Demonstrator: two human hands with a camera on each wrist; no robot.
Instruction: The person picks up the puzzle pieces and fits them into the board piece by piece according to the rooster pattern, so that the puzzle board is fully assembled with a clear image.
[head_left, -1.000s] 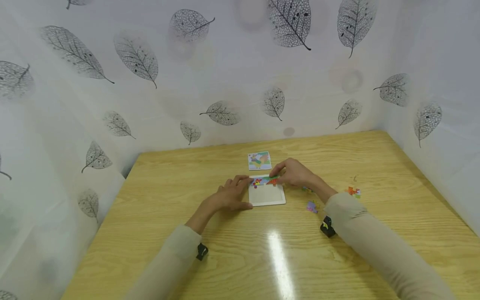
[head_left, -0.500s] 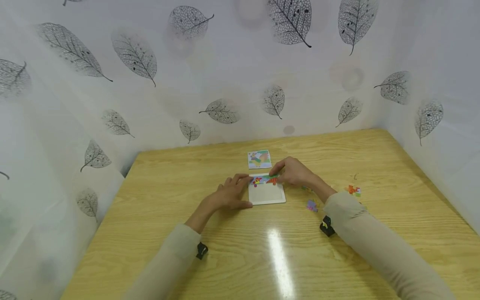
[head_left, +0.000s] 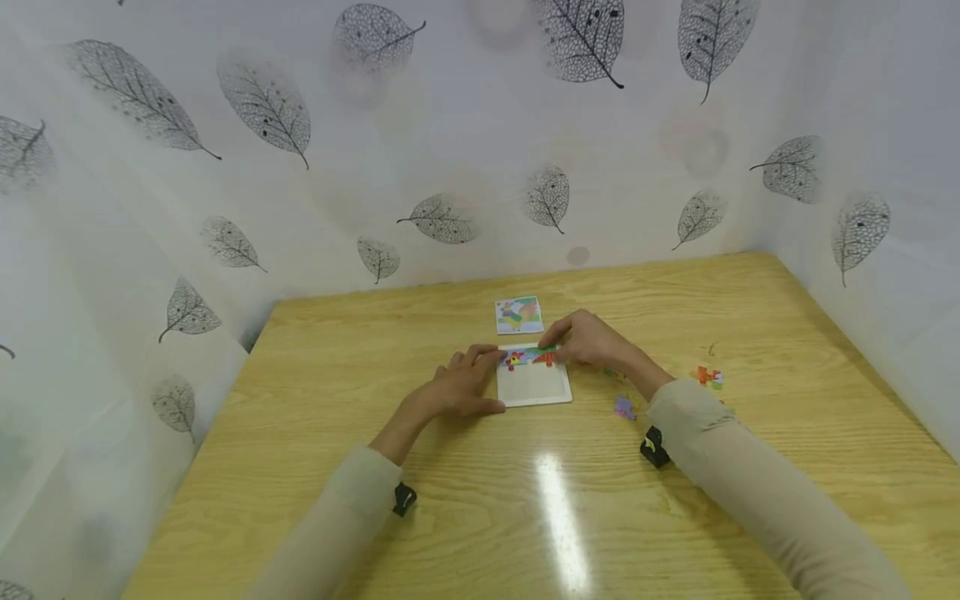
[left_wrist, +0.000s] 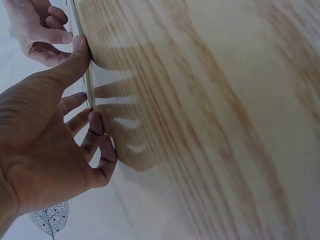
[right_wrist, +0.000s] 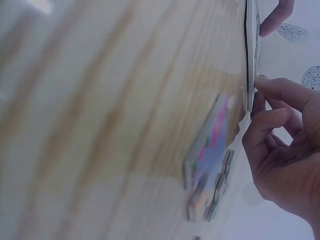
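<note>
A white puzzle tray lies on the table, with joined picture pieces along its far side and bare backing nearer me. My left hand holds the tray's left side, its thumb at the near corner and fingertips at the far one. At the far right corner, my right hand pinches a puzzle piece with orange on it between thumb and index finger. In the right wrist view, the right thumb meets the tray's edge, and the pinched piece is mostly hidden.
A square picture card lies just beyond the tray. Loose puzzle pieces sit to the right, including a purple one near the right wrist and an orange one farther out. A leaf-patterned curtain borders the wooden table.
The whole head view shifts slightly upward. Both hands keep their places at the tray, and the orange piece stays at its far right corner.
</note>
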